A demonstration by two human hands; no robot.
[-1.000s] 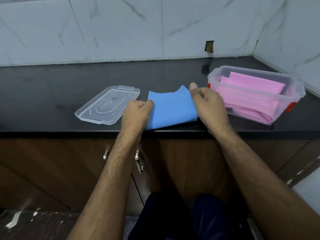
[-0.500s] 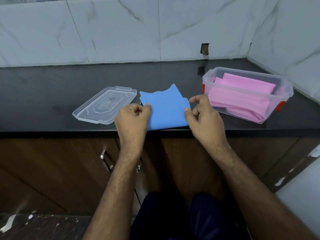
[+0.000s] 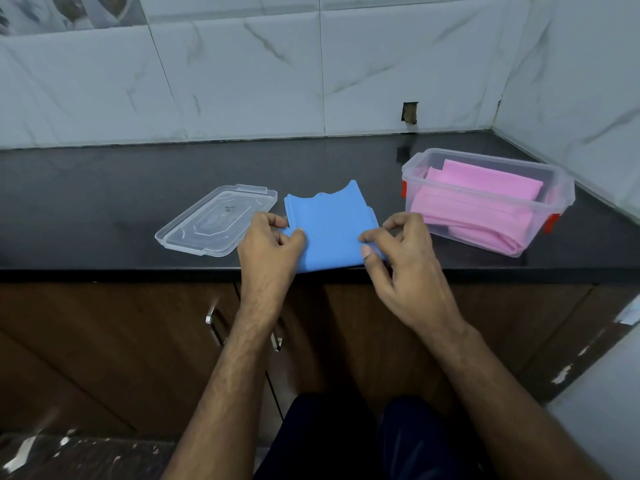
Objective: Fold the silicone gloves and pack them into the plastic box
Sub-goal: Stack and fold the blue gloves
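At the front edge of the black stone bench [image 3: 138,174], between a clear plastic lid [image 3: 214,220] on the left & the clear plastic box [image 3: 561,188] w/ red latches on the right, lies our folded blue silicone glove [image 3: 329,230]. Our left hand [image 3: 270,247] pinches its left edge, thumb on top, fingers curled. Our right hand [image 3: 401,251] pinches the right edge near the front corner, thumb & forefinger closed on the blue sheet, other fingers loosely bent. Folded pink silicone gloves [image 3: 485,202] already sit inside the box, so we judge approx. half the packing done.

Step in hand, as we read it: tidy this fold, then carry the bundle over. To do it well we keep both pinches low & even, press the layers flat so no air bulges, align side edges before lifting, & hold the stack closed, since silicone probably springs open.

Orientation: the glove's long axis runs front-to-back, slightly tilted; the scalloped end points away from us toward the marble-tile wall [image 3: 242,81], the smooth folded end sits at the bench's front edge. The box's long axis runs roughly left-right, so we'd likely turn the bundle before dropping it in.
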